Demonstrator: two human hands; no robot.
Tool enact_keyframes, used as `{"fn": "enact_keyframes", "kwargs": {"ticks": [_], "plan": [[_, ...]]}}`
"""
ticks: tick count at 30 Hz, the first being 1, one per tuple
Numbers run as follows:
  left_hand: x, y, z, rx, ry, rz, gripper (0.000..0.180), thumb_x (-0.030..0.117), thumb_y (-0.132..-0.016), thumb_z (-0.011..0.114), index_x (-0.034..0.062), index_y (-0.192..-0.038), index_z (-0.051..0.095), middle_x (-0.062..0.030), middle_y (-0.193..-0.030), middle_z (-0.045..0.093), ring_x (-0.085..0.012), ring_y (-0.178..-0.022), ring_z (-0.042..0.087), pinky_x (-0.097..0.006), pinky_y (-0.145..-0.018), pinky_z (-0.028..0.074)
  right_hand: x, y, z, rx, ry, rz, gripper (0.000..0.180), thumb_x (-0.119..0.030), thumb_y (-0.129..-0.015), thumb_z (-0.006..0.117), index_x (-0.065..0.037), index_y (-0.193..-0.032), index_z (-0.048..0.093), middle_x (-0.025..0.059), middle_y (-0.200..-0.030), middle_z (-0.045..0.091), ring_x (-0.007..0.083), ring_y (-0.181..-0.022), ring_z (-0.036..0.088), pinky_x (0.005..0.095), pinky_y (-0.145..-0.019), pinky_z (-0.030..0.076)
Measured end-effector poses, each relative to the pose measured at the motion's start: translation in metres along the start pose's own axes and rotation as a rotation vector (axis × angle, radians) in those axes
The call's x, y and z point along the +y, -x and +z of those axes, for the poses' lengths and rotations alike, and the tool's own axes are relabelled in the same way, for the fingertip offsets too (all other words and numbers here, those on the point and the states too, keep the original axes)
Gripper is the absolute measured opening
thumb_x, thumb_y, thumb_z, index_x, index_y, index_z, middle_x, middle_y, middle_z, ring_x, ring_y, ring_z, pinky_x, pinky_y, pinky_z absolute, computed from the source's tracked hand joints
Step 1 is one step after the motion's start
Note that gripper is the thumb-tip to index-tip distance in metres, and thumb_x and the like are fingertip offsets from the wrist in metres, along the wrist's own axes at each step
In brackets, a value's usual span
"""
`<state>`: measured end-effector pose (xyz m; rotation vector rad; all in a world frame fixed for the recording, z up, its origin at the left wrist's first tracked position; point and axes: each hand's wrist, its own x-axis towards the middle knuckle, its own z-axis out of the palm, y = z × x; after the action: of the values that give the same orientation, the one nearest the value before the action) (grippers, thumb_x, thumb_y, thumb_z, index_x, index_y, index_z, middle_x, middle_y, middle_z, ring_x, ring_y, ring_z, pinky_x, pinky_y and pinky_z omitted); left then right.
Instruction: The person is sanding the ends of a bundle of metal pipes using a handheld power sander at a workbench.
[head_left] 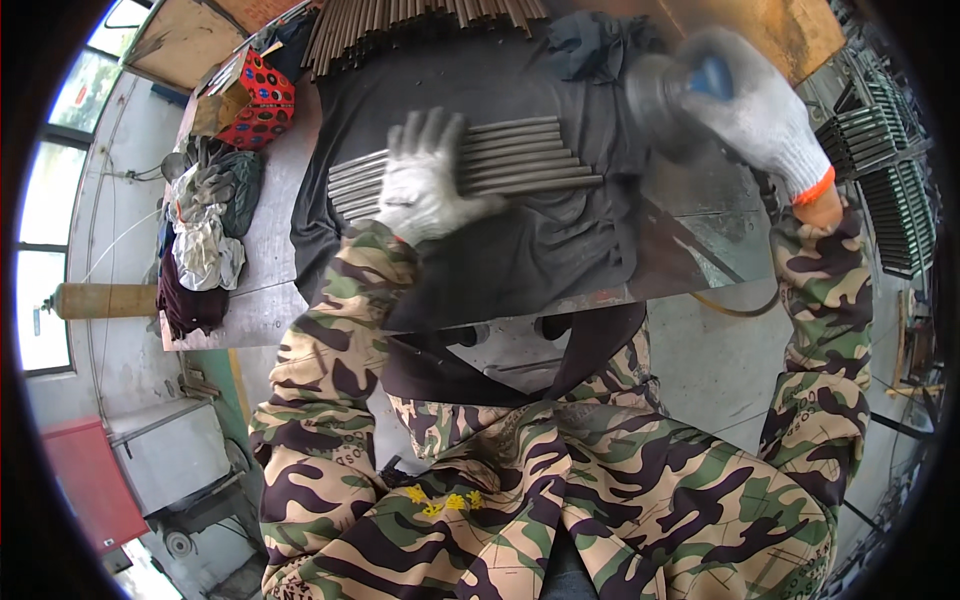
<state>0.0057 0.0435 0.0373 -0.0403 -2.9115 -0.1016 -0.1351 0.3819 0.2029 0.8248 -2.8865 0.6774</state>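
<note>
A row of several dark metal rods (525, 160) lies side by side on a black cloth (540, 250) spread over the table. My left hand (420, 185), in a white knit glove, rests flat across the left part of the rods with its fingers spread. To the right, my gloved right hand (760, 105) is closed around a clear bottle-like container (652, 110) with a blue part (712, 78). Motion blurs the container, and its contents cannot be made out. It is held above the cloth's far right corner, apart from the rods.
A large pile of brown rods (420, 25) lies at the table's far edge, with a crumpled dark cloth (600, 45) beside it. A red patterned box (260, 100) and a heap of rags and gloves (205, 230) sit at left. Racked metal pieces (890, 180) stand at right.
</note>
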Motion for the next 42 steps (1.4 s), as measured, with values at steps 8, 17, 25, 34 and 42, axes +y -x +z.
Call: {"fn": "enact_keyframes", "kwargs": {"ticks": [8,17,25,34,42], "plan": [[-0.037,-0.001,0.007,-0.040,0.006,-0.113,0.088,0.064,-0.099,0.059,-0.0017,-0.156,0.047,-0.0275,-0.159,0.048,-0.0519,-0.149,0.039,-0.061,-0.125,0.027,-0.066,-0.043,0.058,-0.153,0.099,-0.184,0.044,-0.044,-0.087,0.073,-0.015,-0.120,0.071,0.0162,-0.117,0.074,0.0372,-0.109,0.073,0.0448,-0.098,0.057],[-0.036,-0.028,0.019,0.134,-0.037,-0.211,0.074,0.060,-0.098,0.060,-0.0008,-0.141,0.061,-0.0192,-0.138,0.063,-0.0384,-0.131,0.054,-0.052,-0.112,0.039,-0.075,-0.056,0.106,-0.304,0.240,-0.248,0.044,-0.039,-0.088,0.071,-0.011,-0.122,0.070,0.0177,-0.123,0.073,0.0380,-0.117,0.070,0.0442,-0.101,0.055],[-0.038,-0.035,0.018,0.145,-0.042,-0.238,0.074,0.061,-0.097,0.060,-0.0006,-0.139,0.063,-0.0187,-0.137,0.064,-0.0376,-0.129,0.056,-0.051,-0.111,0.040,-0.051,-0.046,0.115,-0.212,0.291,-0.284,0.036,-0.037,-0.088,0.071,-0.014,-0.115,0.070,0.0148,-0.121,0.072,0.0388,-0.116,0.069,0.0464,-0.101,0.056],[-0.029,-0.018,0.014,0.123,-0.041,-0.211,0.076,0.061,-0.100,0.058,-0.0014,-0.144,0.058,-0.0202,-0.145,0.061,-0.0406,-0.135,0.053,-0.054,-0.117,0.036,-0.049,-0.035,0.107,-0.260,0.281,-0.313,0.034,-0.031,-0.086,0.073,-0.016,-0.116,0.068,0.0127,-0.119,0.070,0.0371,-0.117,0.068,0.0472,-0.101,0.055],[-0.041,-0.022,0.016,0.061,-0.097,-0.220,0.077,0.062,-0.101,0.056,-0.0002,-0.147,0.057,-0.0200,-0.150,0.059,-0.0420,-0.141,0.051,-0.055,-0.119,0.035,-0.035,-0.031,0.110,-0.202,0.247,-0.404,0.028,-0.032,-0.091,0.071,-0.015,-0.113,0.066,0.0115,-0.115,0.069,0.0367,-0.113,0.069,0.0476,-0.097,0.056]]}}
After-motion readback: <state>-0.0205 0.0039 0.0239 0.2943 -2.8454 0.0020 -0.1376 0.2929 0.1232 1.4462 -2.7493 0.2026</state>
